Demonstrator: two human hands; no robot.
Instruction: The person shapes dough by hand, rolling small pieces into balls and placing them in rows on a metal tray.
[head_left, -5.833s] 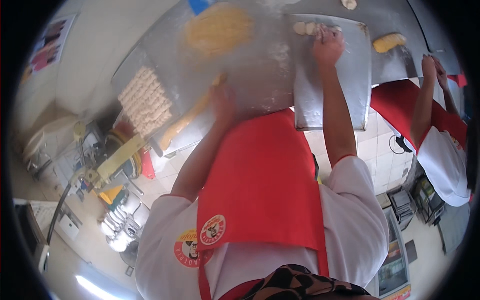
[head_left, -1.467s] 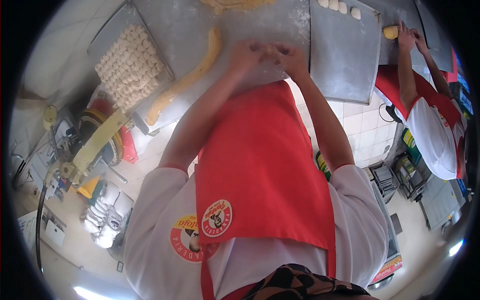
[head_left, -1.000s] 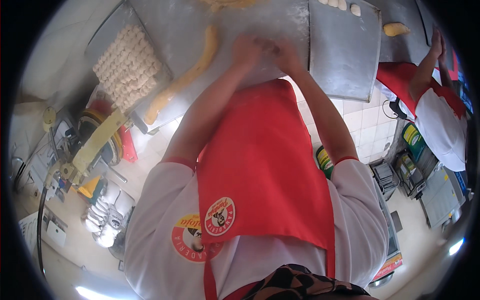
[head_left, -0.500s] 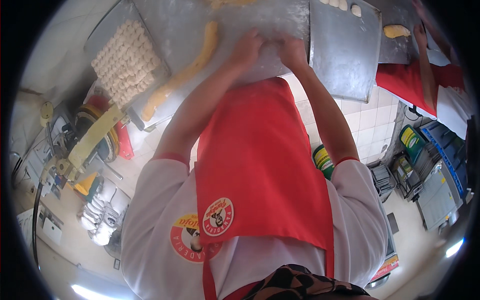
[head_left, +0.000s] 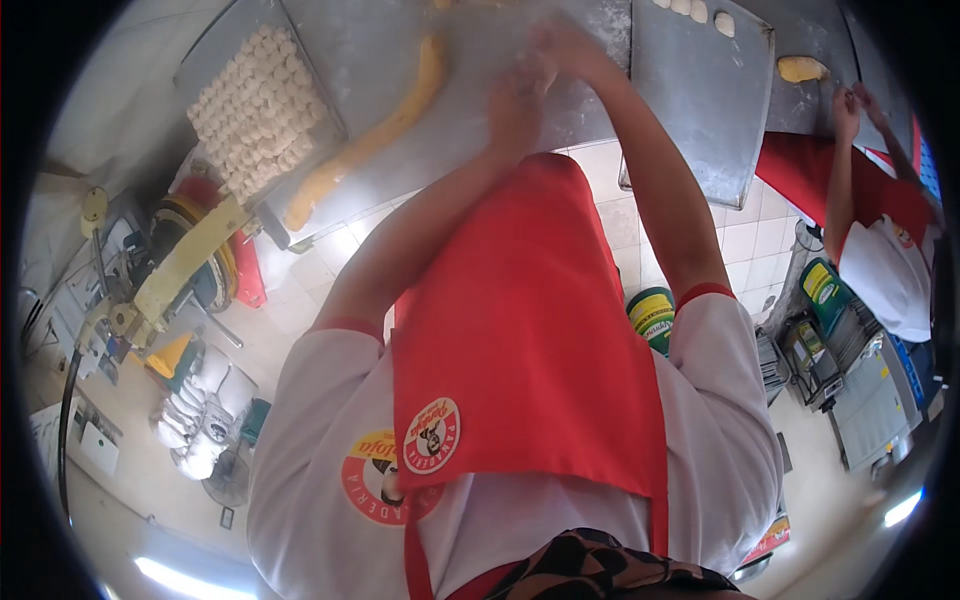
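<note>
Fingers on both hands are too blurred to read, so I honestly can't tell if they're curled, flat or pinching anything. The left hand (head_left: 515, 105) and right hand (head_left: 560, 50) sit close together at the far side of the steel table (head_left: 400, 40), right on its floured patch, and whatever is under them is hidden by the blur.

Just to the left of the hands lies a long yellow dough rope (head_left: 375, 140), running diagonally from near the left hand down toward the table's near edge. Further left there's a tray (head_left: 260, 105) packed with small pale dough pieces in rows. On the right, a bare baking sheet (head_left: 700, 110) sticks out past the table edge, with a few little dough pieces (head_left: 700, 12) at its far end.

The red apron (head_left: 520, 330) fills the middle of the view. Off to the right a co-worker's hand (head_left: 848, 100) is by another yellow dough lump (head_left: 803, 68). A yellow machine (head_left: 180, 265) stands on the floor at left, and a green-and-yellow can (head_left: 652, 315) sits under the table.
</note>
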